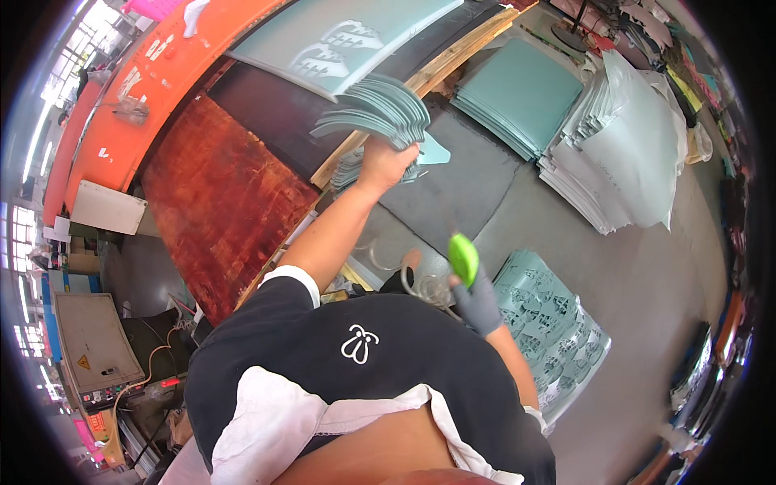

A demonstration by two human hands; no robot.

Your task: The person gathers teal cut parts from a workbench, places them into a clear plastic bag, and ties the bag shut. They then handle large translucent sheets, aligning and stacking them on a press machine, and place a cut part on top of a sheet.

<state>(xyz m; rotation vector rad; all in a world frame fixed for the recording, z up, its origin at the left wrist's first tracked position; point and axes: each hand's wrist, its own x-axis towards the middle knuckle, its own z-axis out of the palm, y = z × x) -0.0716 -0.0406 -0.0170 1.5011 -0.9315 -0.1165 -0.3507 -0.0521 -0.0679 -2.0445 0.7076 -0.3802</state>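
Observation:
My left hand [384, 166], bare, is closed round a stack of thin, curved teal cut pieces [384, 109] and holds it up in front of me. More teal cut pieces [349, 167] lie just below that hand by a wooden edge. A grey glove covers my right hand [478, 305], which is closed on a bright green tool [463, 257]. The tool's far end is thin and blurred, so its exact kind does not show. Beside the right forearm lies a stack of teal sheets with many cut-outs [554, 323].
A reddish-brown board [218, 190] and an orange machine body [121, 121] stand to the left. Beyond the left hand, a teal sheet [283, 40] with cut-outs lies on a dark surface. Stacked teal sheets [517, 93] and pale sheets [622, 149] occupy the right.

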